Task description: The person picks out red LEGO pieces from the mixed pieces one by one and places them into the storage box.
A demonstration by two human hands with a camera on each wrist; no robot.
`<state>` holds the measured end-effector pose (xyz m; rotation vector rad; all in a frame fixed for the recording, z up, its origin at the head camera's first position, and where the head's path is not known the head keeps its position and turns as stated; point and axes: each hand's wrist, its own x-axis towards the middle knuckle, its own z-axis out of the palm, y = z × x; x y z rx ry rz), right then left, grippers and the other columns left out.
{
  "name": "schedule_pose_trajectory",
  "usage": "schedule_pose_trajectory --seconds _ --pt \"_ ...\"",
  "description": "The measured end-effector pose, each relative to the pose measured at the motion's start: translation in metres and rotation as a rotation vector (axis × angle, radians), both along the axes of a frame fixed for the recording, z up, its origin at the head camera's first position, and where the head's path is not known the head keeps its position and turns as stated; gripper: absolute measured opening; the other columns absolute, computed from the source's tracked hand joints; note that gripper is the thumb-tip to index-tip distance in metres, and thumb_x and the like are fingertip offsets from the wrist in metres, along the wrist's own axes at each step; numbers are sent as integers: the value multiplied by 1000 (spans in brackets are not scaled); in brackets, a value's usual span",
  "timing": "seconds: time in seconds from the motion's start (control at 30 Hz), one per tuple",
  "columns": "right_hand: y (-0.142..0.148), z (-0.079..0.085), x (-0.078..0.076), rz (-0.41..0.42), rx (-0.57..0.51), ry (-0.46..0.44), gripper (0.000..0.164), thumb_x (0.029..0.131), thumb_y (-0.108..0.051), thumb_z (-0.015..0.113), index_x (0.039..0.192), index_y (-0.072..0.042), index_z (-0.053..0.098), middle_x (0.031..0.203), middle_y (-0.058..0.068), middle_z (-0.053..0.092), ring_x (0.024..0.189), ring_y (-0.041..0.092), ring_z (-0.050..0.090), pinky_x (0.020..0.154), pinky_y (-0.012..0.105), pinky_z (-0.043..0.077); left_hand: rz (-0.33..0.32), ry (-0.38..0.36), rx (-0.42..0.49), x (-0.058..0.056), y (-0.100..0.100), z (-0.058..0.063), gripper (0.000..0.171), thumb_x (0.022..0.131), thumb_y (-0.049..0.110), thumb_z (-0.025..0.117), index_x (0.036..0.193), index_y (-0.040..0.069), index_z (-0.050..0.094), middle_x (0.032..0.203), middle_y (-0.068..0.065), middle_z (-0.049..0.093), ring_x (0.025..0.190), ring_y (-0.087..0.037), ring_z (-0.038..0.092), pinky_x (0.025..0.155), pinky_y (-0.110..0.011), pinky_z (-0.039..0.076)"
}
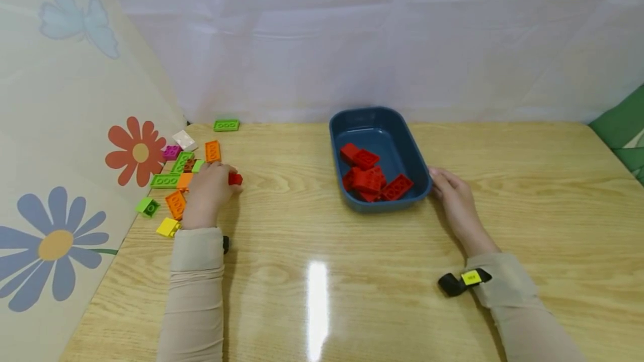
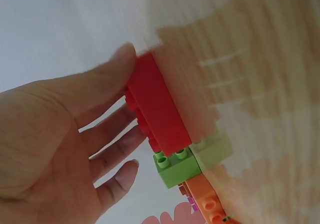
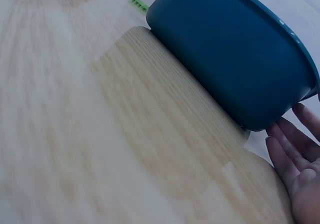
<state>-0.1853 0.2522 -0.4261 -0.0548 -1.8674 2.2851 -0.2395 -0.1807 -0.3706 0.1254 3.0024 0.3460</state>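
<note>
My left hand [image 1: 208, 189] is over the loose bricks at the left, pinching a red brick [image 2: 157, 104] between thumb and fingers. In the left wrist view, the thumb lies at one end of it, with other fingers behind its studded side. A green brick [image 2: 177, 166] is at the brick's other end. My right hand [image 1: 455, 203] is at the near right corner of a blue plastic bin [image 1: 422, 169], its loosely bent fingers touching the outer wall below the rim. Several red bricks [image 1: 369, 180] lie inside the bin.
Around the left hand are several bricks: orange [image 1: 213, 151], green [image 1: 226, 125], yellow [image 1: 168, 227], magenta [image 1: 172, 152] and white [image 1: 185, 140]. A flower-printed panel [image 1: 75, 127] borders the wooden table [image 1: 282, 272] on the left; a pale cloth [image 1: 282, 43] hangs behind it.
</note>
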Motion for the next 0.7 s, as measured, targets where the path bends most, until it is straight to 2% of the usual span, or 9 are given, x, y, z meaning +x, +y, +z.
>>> schedule_pose_trajectory --seconds 0.33,0.7 --pt "1 0 -1 -5 3 -4 17 93 -14 55 91 -18 71 89 -16 73 84 -3 65 74 5 52 -16 105 14 -7 5 -3 45 83 35 67 119 8 64 111 -22 64 103 -37 44 90 -54 40" --pt "1 -1 -1 1 16 -2 17 93 -15 55 92 -18 71 90 -16 73 85 -2 65 74 6 52 -16 213 32 -7 9 0 46 83 38 66 119 9 63 111 -21 64 99 -37 51 85 -54 45"
